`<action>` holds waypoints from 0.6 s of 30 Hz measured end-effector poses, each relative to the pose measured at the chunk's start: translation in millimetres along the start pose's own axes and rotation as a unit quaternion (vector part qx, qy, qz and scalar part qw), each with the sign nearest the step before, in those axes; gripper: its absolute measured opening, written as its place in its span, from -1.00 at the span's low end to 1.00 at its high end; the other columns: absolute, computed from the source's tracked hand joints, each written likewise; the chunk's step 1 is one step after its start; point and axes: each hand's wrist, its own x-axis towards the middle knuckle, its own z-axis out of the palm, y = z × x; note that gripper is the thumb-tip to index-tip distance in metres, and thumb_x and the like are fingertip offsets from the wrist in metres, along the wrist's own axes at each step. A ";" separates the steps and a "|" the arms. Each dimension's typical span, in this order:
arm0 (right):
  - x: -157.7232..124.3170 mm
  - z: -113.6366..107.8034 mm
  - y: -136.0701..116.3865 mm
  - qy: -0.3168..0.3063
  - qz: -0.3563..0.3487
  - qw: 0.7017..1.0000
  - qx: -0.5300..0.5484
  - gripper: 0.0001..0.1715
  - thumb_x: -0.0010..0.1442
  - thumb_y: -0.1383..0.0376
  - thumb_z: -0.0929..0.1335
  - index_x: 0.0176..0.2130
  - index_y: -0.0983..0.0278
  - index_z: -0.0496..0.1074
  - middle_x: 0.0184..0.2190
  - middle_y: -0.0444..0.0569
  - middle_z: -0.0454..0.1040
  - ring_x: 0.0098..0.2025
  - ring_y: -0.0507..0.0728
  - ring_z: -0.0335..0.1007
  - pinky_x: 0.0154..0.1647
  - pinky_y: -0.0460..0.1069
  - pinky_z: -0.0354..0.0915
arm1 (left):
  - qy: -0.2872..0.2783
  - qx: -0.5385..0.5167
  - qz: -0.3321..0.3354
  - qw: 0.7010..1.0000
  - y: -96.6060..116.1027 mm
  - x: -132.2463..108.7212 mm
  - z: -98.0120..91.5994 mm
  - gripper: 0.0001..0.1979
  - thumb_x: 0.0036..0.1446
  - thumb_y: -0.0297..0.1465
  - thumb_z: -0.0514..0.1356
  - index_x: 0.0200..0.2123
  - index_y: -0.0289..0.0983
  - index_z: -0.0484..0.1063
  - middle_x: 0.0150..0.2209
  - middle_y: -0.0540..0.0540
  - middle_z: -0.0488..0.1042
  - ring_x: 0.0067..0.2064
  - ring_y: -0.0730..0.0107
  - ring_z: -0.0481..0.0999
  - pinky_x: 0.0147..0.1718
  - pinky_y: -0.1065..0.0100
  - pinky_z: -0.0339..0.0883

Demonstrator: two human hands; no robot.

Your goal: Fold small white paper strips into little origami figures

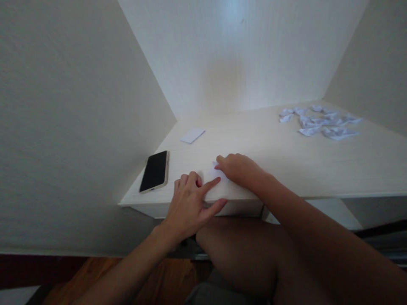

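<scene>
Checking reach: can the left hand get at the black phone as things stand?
Probably yes. The left hand rests at the desk's front edge, right beside the phone, which lies flat and uncovered with bare desk between them.

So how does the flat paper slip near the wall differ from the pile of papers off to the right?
The flat slip lies alone, smooth and unfolded, behind the phone. The pile is many pieces, folded or crumpled into small shapes and scattered together. The slip sits closer to the left hand; the pile lies well beyond the right hand. Both are white paper on the same desk.
</scene>
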 end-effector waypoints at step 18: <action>0.2 1.9 0.5 0.022 0.005 0.999 0.038 -0.58 0.57 0.13 0.19 0.06 0.32 0.49 -0.12 0.26 0.66 -0.08 0.35 0.64 -0.14 0.11 0.39 | 0.033 0.091 -0.034 0.995 -9.1 -3.0 8.7 -0.41 0.40 0.01 0.06 0.31 -0.15 0.46 -0.06 -0.30 0.34 -0.06 -0.14 0.30 -0.04 -0.10 0.24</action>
